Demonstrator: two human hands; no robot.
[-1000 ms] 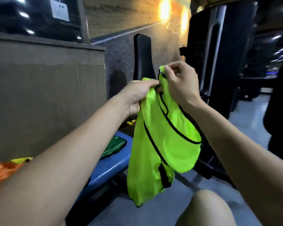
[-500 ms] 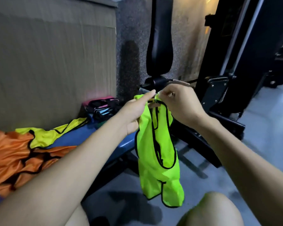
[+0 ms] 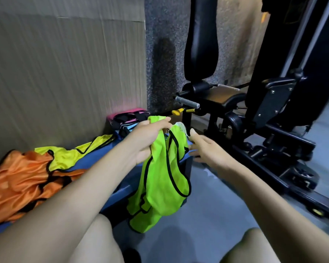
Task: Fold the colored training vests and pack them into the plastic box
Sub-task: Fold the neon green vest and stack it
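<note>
Vests (image 3: pixel 23 179) on bench (image 3: pixel 122 192), apparently

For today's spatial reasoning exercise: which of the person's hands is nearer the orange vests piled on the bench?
Left. The left hand grips the green vest beside the orange vests; the right hand is beyond it, farther away.

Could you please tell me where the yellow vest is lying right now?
In the head view it lies at left on the blue bench: the yellow vest partly overlaps the orange vests, below the cardboard sheet.

- Left hand (image 3: pixel 147 138) reaches forward, fingers curled, gripping the green vest (image 3: pixel 160 179).
- Right hand (image 3: pixel 207 149) stretches forward beside it, fingers spread, holding nothing.
</note>
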